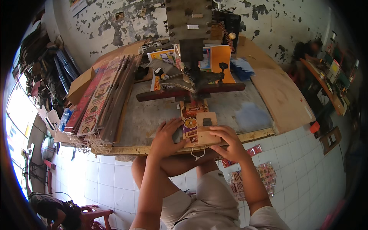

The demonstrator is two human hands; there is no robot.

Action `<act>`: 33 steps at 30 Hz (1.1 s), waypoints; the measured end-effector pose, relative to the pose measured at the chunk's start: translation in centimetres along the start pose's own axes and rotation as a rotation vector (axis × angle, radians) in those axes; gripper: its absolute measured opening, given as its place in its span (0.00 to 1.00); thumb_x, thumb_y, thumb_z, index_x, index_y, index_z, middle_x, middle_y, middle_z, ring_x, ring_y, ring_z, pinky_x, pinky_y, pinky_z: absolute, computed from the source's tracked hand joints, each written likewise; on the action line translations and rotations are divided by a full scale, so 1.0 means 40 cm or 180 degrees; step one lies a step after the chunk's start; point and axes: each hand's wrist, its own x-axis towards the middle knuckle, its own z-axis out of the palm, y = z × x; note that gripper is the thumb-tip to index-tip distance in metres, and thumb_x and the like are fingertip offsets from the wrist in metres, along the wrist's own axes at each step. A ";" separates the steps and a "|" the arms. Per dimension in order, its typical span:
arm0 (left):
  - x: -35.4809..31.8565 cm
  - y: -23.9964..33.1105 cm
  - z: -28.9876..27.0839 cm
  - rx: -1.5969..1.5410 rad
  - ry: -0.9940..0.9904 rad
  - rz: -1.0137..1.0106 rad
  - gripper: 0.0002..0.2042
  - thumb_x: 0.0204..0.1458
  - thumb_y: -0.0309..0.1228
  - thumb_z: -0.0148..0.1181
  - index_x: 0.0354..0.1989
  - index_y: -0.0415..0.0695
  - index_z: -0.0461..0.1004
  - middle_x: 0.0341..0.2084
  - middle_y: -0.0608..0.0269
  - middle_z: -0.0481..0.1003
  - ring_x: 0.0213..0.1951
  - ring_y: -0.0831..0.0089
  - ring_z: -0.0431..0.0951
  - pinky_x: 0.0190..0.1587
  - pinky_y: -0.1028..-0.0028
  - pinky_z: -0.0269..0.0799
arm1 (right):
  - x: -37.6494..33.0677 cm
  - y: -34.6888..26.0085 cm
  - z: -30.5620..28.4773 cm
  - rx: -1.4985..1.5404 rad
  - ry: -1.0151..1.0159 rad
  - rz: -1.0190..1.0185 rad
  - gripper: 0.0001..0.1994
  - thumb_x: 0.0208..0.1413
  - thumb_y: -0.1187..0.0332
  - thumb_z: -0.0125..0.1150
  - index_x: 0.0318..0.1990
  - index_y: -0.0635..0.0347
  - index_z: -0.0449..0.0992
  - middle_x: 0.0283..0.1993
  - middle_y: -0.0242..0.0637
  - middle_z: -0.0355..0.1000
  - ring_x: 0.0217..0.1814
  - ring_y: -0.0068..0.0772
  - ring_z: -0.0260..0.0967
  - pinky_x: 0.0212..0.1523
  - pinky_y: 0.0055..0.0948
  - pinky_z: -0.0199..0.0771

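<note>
A colourful printed plastic strip point(190, 122) lies on the metal worktable, its far end under the dark crossbar of a press point(191, 91). On its right side rests a tan, wood-like block point(209, 137) with a dark rectangular opening. My left hand point(166, 138) lies with fingers spread on the tabletop, its thumb at the strip's left edge. The fingers of my right hand point(230, 142) bend over the block's right side, with the thumb at its near corner. A white cord point(197, 155) hangs from the table edge just below the block.
Long stacked printed packs and boards point(101, 97) fill the table's left side, beside a cardboard box point(81, 85). Blue sheets point(243, 67) lie at the back right. Printed plastic packs point(253, 180) lie on the tiled floor. Other people are at far right and lower left.
</note>
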 end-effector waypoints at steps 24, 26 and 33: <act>0.032 -0.010 -0.025 -0.0259 -0.0281 -0.0185 0.39 0.47 0.41 0.78 0.70 0.43 0.77 0.73 0.56 0.75 0.78 0.53 0.68 0.81 0.45 0.56 | 0.013 0.086 -0.001 -0.0449 0.0547 0.0788 0.19 0.63 0.53 0.75 0.44 0.62 0.83 0.43 0.42 0.82 0.46 0.47 0.76 0.51 0.43 0.74; 0.027 -0.016 -0.027 -0.0359 -0.0264 -0.0170 0.38 0.46 0.39 0.78 0.70 0.43 0.77 0.73 0.56 0.75 0.78 0.52 0.68 0.80 0.45 0.56 | 0.010 0.083 0.000 -0.0474 0.0554 0.0778 0.21 0.65 0.50 0.73 0.44 0.63 0.83 0.43 0.42 0.82 0.46 0.48 0.77 0.51 0.43 0.74; 0.020 -0.025 -0.018 -0.0391 -0.0222 -0.0149 0.38 0.45 0.36 0.78 0.69 0.43 0.78 0.72 0.55 0.76 0.77 0.51 0.68 0.80 0.45 0.57 | 0.009 0.089 0.015 -0.0427 0.0631 0.0876 0.26 0.69 0.45 0.67 0.45 0.65 0.82 0.44 0.44 0.81 0.48 0.47 0.78 0.52 0.42 0.76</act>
